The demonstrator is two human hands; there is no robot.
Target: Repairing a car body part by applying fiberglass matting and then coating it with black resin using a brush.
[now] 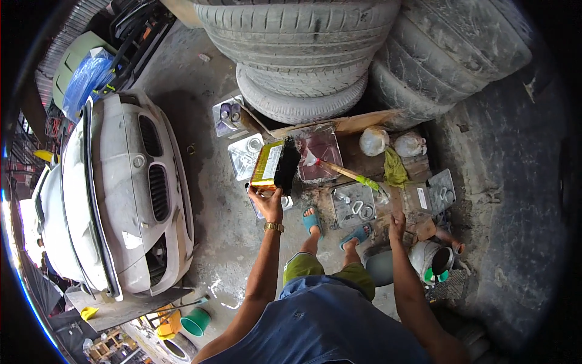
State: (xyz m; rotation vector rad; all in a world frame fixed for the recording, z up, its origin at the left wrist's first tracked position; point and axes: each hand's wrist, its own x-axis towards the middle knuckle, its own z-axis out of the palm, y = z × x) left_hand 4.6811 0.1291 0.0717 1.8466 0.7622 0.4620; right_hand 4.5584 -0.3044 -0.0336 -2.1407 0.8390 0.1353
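My left hand grips a rectangular metal can from its near end. The can has a yellow and green label on one side, and its other side is dark. To the right of the can, a dark red stained tray lies low, with a brush resting across it; the brush has a wooden handle with a yellow-green wrap. My right hand is closed, its fingers together near a brown board beside the brush's handle end. What it holds, if anything, I cannot make out.
Stacked tyres stand at the far side. Metal cans sit around my feet, near two round whitish containers and a yellow-green cloth. A dusty white car front stands left, with a green bucket below it.
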